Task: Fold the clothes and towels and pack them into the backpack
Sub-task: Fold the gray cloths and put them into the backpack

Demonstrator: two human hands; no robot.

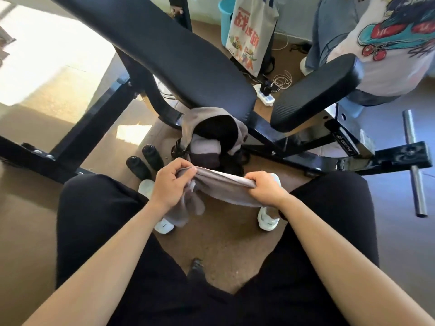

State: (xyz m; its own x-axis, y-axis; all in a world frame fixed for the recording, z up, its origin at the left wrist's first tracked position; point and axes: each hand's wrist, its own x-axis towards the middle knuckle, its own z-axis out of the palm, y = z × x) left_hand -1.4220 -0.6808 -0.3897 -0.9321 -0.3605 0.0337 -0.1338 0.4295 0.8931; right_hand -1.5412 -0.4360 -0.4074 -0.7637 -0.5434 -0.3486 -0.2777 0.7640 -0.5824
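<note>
A grey towel (221,184) is stretched between my two hands above my knees. My left hand (173,182) grips its left end, where loose cloth hangs down over my shoe. My right hand (264,187) grips the right end in a fist. Just beyond the towel stands the grey backpack (188,123) on the floor, its top open, with folded light and dark cloth (204,150) inside. The backpack leans against the black bench frame.
A black padded weight bench (179,60) and its frame (329,156) cross the view behind the backpack. Two black bottles (146,162) stand left of it. A power strip (264,95), a tote bag (250,34) and a seated person (376,43) are at the far right.
</note>
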